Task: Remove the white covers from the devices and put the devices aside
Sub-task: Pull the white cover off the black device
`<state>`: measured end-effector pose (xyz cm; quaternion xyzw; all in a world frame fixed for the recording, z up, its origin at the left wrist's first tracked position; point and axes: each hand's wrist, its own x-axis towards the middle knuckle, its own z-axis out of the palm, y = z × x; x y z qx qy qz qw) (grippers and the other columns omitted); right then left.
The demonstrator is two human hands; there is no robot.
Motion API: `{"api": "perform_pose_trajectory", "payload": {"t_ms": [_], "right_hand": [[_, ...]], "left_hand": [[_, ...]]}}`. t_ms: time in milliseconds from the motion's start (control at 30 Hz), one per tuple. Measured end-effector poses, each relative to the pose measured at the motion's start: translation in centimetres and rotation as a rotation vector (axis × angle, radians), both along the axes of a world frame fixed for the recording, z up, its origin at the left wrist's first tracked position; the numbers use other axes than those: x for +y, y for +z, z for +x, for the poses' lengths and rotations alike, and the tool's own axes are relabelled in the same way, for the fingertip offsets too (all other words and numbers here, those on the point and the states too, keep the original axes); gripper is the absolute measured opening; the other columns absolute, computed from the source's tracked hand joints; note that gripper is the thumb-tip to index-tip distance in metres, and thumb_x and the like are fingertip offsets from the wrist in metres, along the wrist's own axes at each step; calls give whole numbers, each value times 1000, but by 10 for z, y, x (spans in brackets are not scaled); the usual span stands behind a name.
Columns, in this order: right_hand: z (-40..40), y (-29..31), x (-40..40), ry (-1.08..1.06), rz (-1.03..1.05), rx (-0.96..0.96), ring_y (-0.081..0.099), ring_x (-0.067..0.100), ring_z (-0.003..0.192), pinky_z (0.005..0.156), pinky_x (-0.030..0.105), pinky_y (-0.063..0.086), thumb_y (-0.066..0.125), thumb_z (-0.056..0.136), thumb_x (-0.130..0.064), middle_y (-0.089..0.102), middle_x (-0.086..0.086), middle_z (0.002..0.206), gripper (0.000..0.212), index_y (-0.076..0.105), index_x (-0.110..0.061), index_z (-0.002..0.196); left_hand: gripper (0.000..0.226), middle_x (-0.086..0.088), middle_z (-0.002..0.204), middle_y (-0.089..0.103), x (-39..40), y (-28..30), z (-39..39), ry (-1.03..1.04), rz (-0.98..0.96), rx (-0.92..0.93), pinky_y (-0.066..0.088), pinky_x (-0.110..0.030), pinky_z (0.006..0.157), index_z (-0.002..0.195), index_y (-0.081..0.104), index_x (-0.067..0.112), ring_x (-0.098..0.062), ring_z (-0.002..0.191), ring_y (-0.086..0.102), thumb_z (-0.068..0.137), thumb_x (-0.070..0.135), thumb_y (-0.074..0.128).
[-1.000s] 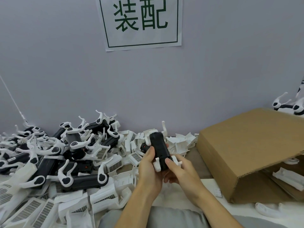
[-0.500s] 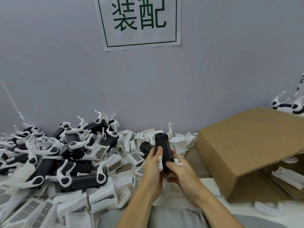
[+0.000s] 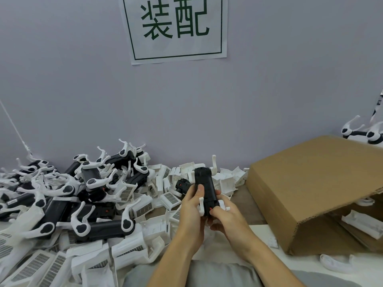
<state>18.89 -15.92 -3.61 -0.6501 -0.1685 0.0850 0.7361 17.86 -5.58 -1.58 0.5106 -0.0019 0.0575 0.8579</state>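
Note:
I hold one black device [image 3: 205,183] upright in front of me, over the table's middle. My left hand [image 3: 191,206] grips its left side with the thumb pressed on its face. At the device's lower end, my right hand [image 3: 224,216] pinches near a small red spot. White arm pieces stick out beside my fingers and behind the top of the device. A big heap of black devices with white arms [image 3: 68,195] fills the left of the table. Loose white covers [image 3: 132,247] with grilles lie in front of the heap.
A cardboard box [image 3: 306,183] lies on its side at the right, its opening facing right, with white parts [image 3: 360,224] inside. More white pieces [image 3: 228,179] sit against the wall behind my hands. Another device with white arms [image 3: 362,135] shows behind the box. A paper sign [image 3: 176,27] hangs on the wall.
The device has shifted a little to the right and up in my hands. My left thumb has slid higher on its face. My right hand stays at its lower end.

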Motion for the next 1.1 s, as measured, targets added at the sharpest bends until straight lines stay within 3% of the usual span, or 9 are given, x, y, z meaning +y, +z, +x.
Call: {"api": "perform_pose_trajectory", "payload": {"t_ms": [100, 167, 400, 600, 933, 1100], "right_hand": [[-1, -1, 1, -29, -1, -21, 59, 6, 61, 58, 18, 48, 53, 93, -13, 68, -7, 71, 29, 61, -24, 118], [-1, -1, 0, -42, -11, -13, 58, 5, 60, 57, 18, 48, 49, 98, -7, 68, -8, 70, 32, 60, -28, 119], [-3, 3, 2, -36, 36, 24, 60, 9, 67, 63, 24, 46, 58, 78, -35, 69, -5, 80, 38, 64, -32, 115], [1, 0, 0, 2, 53, 27, 54, 7, 57, 56, 22, 45, 56, 75, -25, 60, -8, 65, 41, 61, -25, 116], [1, -1, -1, 14, 43, 7, 50, 11, 60, 60, 24, 43, 53, 72, -22, 59, -1, 70, 41, 60, -22, 112], [1, -4, -1, -22, -2, -25, 54, 7, 60, 58, 21, 46, 51, 95, -10, 64, -7, 68, 31, 58, -27, 120]], "left_hand": [[26, -10, 98, 76, 0, 0, 0, 12, 3, -15, 50, -28, 48, 110, 69, 14, -21, 69, 71, 103, 30, 49], [25, -10, 98, 76, -1, 0, 0, 19, -5, -19, 54, -31, 52, 110, 70, 14, -22, 74, 73, 103, 29, 50], [24, -5, 90, 76, -2, -1, 0, 27, 11, -23, 50, -27, 49, 109, 70, 14, -17, 70, 71, 102, 29, 52], [26, -10, 99, 76, -2, -2, 1, 33, -1, -41, 53, -29, 54, 114, 68, 11, -18, 80, 73, 101, 28, 53], [22, -8, 95, 77, -1, -1, 1, 41, -7, -28, 49, -27, 49, 105, 73, 19, -20, 72, 69, 101, 28, 53], [27, -15, 106, 75, -1, -1, 2, 28, -4, -28, 49, -29, 48, 113, 68, 12, -24, 77, 70, 102, 31, 52]]}}
